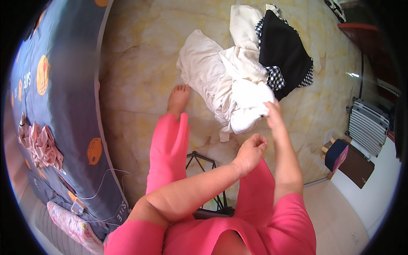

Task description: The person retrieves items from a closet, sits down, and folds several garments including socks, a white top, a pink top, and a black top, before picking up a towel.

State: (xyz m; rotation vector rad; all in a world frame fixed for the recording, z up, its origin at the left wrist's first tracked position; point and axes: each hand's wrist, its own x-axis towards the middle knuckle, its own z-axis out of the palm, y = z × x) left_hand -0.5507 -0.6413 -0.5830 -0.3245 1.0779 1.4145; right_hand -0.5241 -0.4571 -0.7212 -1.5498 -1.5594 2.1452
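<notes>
My right hand (272, 113) grips the near right edge of a bright white cloth (250, 98) on the floor. The white cloth lies on a rumpled heap of cream and white fabric (202, 63). My left hand (251, 153) is above my right knee, just short of the cloth, its fingers curled in; nothing shows in it. Beyond my right hand, a black garment (282, 51) with black-and-white checked trim (274, 78) lies against the heap. Its lower part touches or sits under the white fabric; I cannot tell which.
At left is a bed with lemon-print bedding (71, 111), bearing a crumpled pink cloth (43, 145), a floral pillow (75, 228) and a white cable (102, 181). A black metal frame (204, 156) stands between my legs. A silver suitcase (368, 127) and small stool (336, 156) are at right.
</notes>
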